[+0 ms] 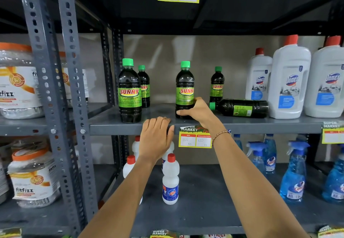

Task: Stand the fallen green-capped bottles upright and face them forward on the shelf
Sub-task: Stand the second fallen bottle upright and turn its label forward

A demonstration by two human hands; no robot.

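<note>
Several dark green-capped Sunny bottles stand on the grey middle shelf (279, 124). One upright bottle (129, 90) is at the left front, a smaller-looking one (144, 86) behind it. My right hand (197, 110) grips the base of the upright middle bottle (184, 87), its label turned slightly right. Another upright bottle (216, 85) stands behind to the right. One bottle (240, 107) lies on its side, cap pointing left, just right of my right hand. My left hand (156, 137) rests on the shelf's front edge, fingers curled over it, holding no bottle.
Large white Domex bottles (289, 81) with red caps stand at the right, touching the fallen bottle's base. Price tags (195, 138) hang on the shelf lip. White bleach bottles (170, 180) and blue spray bottles (294, 172) fill the shelf below. Perforated metal uprights (74, 89) and jars (18, 81) are at left.
</note>
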